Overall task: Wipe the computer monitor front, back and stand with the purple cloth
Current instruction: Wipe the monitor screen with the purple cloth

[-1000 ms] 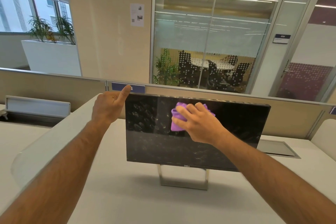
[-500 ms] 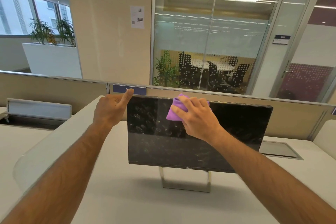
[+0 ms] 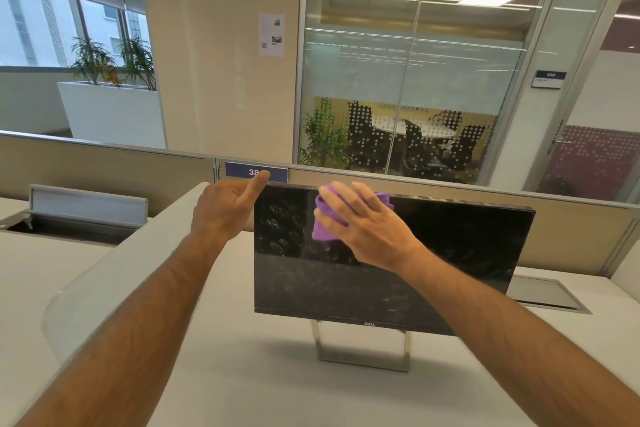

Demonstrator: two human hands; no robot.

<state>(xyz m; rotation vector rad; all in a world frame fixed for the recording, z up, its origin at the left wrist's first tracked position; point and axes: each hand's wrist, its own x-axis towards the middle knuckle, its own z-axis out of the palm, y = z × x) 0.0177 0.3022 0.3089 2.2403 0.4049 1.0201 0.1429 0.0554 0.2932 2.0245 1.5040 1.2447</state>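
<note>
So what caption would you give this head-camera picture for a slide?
Left hand steadies the monitor corner while the right hand presses a purple cloth on its screen.

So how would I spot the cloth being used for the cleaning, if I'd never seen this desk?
Find the black monitor standing on the white desk in front of the beige partition. Near the top edge of its screen, left of centre, the right hand lies flat on the glass. The purple cloth is bunched beneath that hand, the only brightly coloured thing on the desk.
</note>
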